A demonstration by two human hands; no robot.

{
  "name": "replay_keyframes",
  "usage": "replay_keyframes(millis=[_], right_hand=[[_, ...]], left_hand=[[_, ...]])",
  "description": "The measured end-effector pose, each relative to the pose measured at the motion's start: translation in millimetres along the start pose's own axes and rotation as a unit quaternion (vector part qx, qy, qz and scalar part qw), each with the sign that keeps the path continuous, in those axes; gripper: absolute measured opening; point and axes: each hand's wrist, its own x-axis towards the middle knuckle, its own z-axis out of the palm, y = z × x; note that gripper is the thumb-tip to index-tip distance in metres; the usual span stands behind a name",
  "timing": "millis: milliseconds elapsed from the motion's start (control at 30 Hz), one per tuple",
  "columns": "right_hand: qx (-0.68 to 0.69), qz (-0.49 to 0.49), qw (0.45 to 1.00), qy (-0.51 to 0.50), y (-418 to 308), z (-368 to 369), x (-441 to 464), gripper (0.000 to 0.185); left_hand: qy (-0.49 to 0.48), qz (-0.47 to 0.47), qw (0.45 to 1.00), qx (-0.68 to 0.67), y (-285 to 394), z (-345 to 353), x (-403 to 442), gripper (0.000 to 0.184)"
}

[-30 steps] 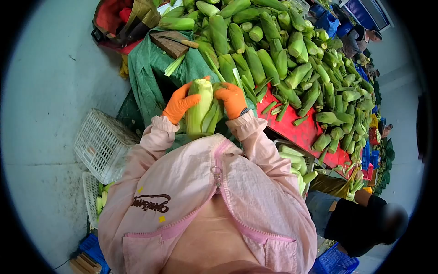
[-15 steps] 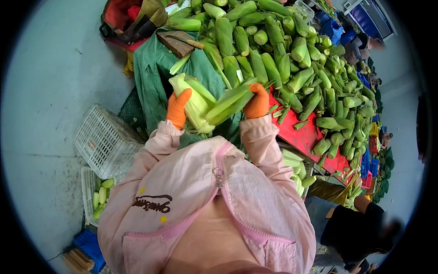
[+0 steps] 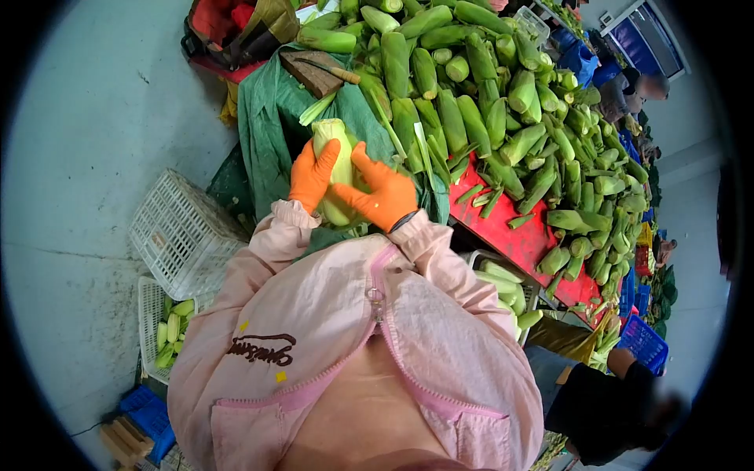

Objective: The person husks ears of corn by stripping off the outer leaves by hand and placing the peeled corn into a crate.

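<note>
A pale green ear of corn [image 3: 338,161], with much of its outer husk off, is held upright in front of my jacket. My left hand [image 3: 312,174], in an orange glove, is wrapped round its left side. On the ear's other side is my right hand [image 3: 381,192], also in an orange glove. Its thumb lies across the lower ear and its forefinger is spread apart from the thumb, near the husk. Green cloth [image 3: 271,118] hangs behind the ear. Strips of husk [image 3: 424,153] lie on the table edge beyond my right hand.
Unpeeled corn [image 3: 479,94] is heaped on a red table [image 3: 503,231]. A knife [image 3: 338,72] rests on a wooden block [image 3: 310,74]. White crates [image 3: 184,235] stand at left; peeled ears [image 3: 503,282] fill a container at right. A person in black [image 3: 601,404] is at lower right.
The large green husk leaf that my right hand was pulling outward is off the ear. My right hand has come back left to the corn; my left hand keeps its hold.
</note>
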Motion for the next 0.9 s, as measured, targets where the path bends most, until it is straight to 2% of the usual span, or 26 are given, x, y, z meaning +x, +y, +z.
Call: replay_keyframes(millis=[33, 100, 200, 300, 333, 367, 400, 433, 467, 533, 667, 700, 800, 867, 900], right_hand=[[0.0, -0.002, 1.0, 0.0, -1.9, 6.6, -0.1, 0.083], [0.029, 0.085, 0.996, 0.025, -3.1, 14.8, 0.3, 0.093], [0.063, 0.098, 0.993, 0.0, 1.7, 8.8, 4.5, 0.101], [0.106, 0.077, 0.991, 0.004, 16.1, 8.1, 5.4, 0.099], [0.107, 0.077, 0.991, 0.007, 19.8, 7.0, 6.4, 0.099], [0.168, 0.087, 0.982, -0.007, 23.4, 5.4, 5.9, 0.098], [0.229, 0.098, 0.968, -0.022, 27.8, 4.4, 3.9, 0.098], [0.228, 0.082, 0.97, -0.024, 35.3, 6.1, 1.5, 0.089], [0.228, 0.083, 0.97, -0.02, 40.3, 5.2, 0.1, 0.089], [0.448, 0.091, 0.886, -0.072, 44.5, -0.2, -2.3, 0.085], [0.532, 0.107, 0.83, -0.128, 40.2, -19.1, -1.8, 0.08], [0.531, 0.106, 0.831, -0.127, 38.5, -21.4, -1.9, 0.08], [0.537, 0.104, 0.825, -0.14, 37.1, -24.7, -1.1, 0.078], [0.517, 0.121, 0.83, -0.172, 39.6, -26.2, -1.7, 0.077], [0.517, 0.122, 0.829, -0.174, 41.6, -25.5, -2.1, 0.077]], left_hand=[[0.027, -0.001, 1.0, 0.005, -4.0, 5.0, 3.9, 0.056], [0.017, 0.002, 0.999, 0.028, 0.7, 10.7, 4.4, 0.056], [-0.02, 0.013, 0.999, 0.047, 6.9, 13.2, 5.4, 0.055], [-0.068, 0.029, 0.997, 0.027, 4.9, 14.3, 4.2, 0.057], [-0.075, 0.065, 0.993, 0.071, 5.8, 13.3, 2.1, 0.057], [-0.083, 0.1, 0.985, 0.115, 6.2, 11.9, 0.1, 0.057], [-0.086, 0.099, 0.985, 0.116, 4.3, 10.0, -0.7, 0.057], [-0.099, 0.109, 0.981, 0.129, 1.1, 8.2, -0.1, 0.055], [-0.113, 0.12, 0.976, 0.141, -0.4, 7.4, 1.1, 0.054], [-0.12, 0.14, 0.969, 0.162, 14.9, 6.4, -0.5, 0.05], [-0.127, 0.191, 0.954, 0.195, 36.4, 6.2, -0.3, 0.037], [-0.127, 0.192, 0.953, 0.194, 36.4, 6.7, 0.2, 0.037], [-0.11, 0.18, 0.954, 0.212, 37.1, 5.7, 2.4, 0.032], [-0.121, 0.01, 0.98, 0.155, 40.7, 3.5, 2.9, 0.027], [-0.119, 0.009, 0.981, 0.154, 34.3, 1.9, 3.7, 0.027]])
